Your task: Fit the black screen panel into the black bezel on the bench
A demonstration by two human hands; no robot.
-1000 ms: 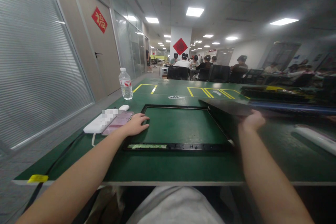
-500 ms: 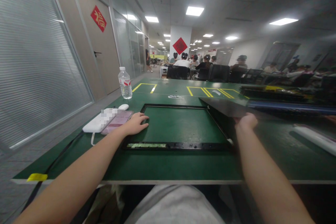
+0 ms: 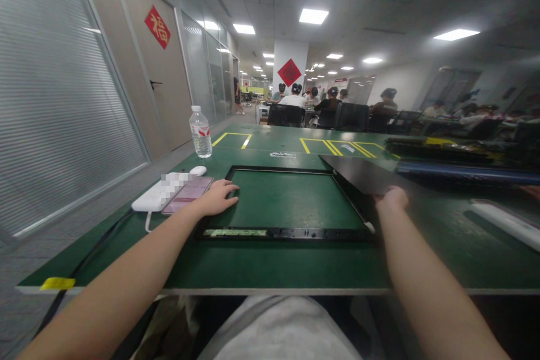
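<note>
Head view: black frame (image 3: 312,234) lies flat mid-table on green table (image 3: 278,270), probably for firm support.
Dark panel (image 3: 358,174): frame's 3 o'clock, tilted along its right side; can't tell if attached.
Right hand (image 3: 394,198): 3 o'clock, gripping panel edge, likely keeping it raised; fingertips partly hidden.
Left hand (image 3: 217,198): 9 o'clock, palm down, fingers spread on frame's left side, no clasp; likely steadying it.
Phone (image 3: 185,197), white box (image 3: 147,201): 9 o'clock, outside frame, leaving its opening unobstructed.
Bottle (image 3: 201,134): 10 o'clock, upright, apart from frame; sensible for liquid.
Yellow tape (image 3: 246,142): 11 to 1 o'clock, presumably marking spots.
</note>
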